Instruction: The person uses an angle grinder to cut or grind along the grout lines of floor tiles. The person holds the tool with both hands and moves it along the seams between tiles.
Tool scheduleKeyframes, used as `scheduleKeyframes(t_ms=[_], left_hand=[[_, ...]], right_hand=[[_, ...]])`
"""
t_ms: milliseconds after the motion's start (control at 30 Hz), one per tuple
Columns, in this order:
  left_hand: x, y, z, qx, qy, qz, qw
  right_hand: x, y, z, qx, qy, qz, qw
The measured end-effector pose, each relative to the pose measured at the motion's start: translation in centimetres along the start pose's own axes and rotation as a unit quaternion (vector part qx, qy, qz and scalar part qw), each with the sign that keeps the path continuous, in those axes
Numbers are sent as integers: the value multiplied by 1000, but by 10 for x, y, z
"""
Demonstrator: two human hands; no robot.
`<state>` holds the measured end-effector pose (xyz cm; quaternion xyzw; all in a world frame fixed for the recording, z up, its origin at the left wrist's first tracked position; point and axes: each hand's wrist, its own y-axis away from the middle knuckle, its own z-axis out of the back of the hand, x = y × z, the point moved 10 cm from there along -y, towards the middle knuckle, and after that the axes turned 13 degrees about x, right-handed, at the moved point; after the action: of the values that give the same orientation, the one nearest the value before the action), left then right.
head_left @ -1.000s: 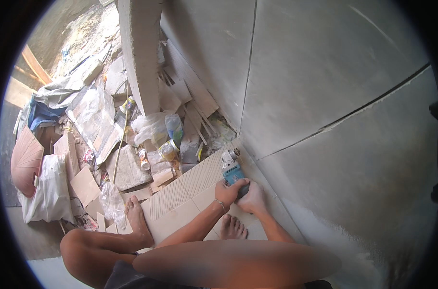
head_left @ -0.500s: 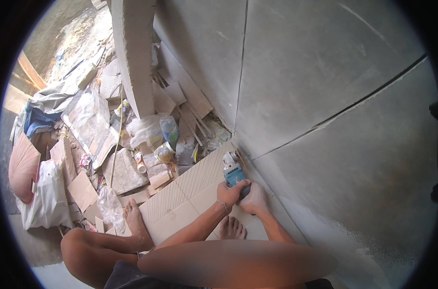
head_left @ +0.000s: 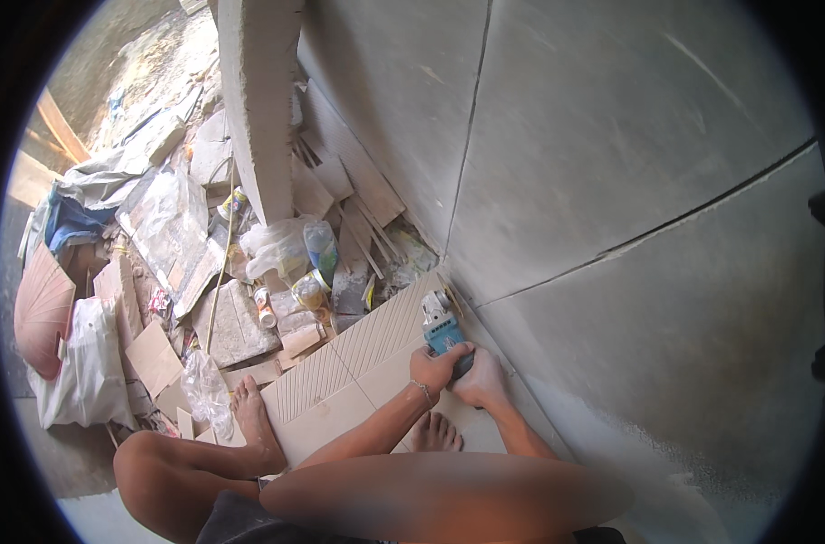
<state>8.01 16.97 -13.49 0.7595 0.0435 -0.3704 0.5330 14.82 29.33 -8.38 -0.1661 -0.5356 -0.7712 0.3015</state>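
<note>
A teal angle grinder with a silver metal head is gripped by both my hands. My left hand, with a bracelet at the wrist, wraps round its body. Behind it my right hand closes on the dark rear end of the grinder. The grinder's head is at the right end of a beige tile, close to the foot of the grey wall. Slanted parallel grooves cover the tile's far strip, left of the grinder. Whether the disc touches the tile, I cannot tell.
My bare feet rest on the tile. Grey wall panels rise on the right. Beyond the tile's far left edge lies rubble: broken tiles, plastic bags, cans and a white sack. A pale post stands among it.
My view has shifted slightly, so the wall seams sit a little differently. Both hands keep their hold on the grinder, which is almost where it was beside the wall.
</note>
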Motion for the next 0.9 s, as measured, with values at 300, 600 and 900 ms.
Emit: scheduleKeyframes(t_ms=[300,600,900], left_hand=[[-20,-5,7,-3,17,-2,1000],[-43,-16,16,9,25,-22,999],[-47,-23,19,9,-1,-19,1000]], right_hand=[[20,-5,8,-6,3,16,1000],[30,-22,9,14,-2,-11,1000],[29,-28,8,1,8,-8,1000]])
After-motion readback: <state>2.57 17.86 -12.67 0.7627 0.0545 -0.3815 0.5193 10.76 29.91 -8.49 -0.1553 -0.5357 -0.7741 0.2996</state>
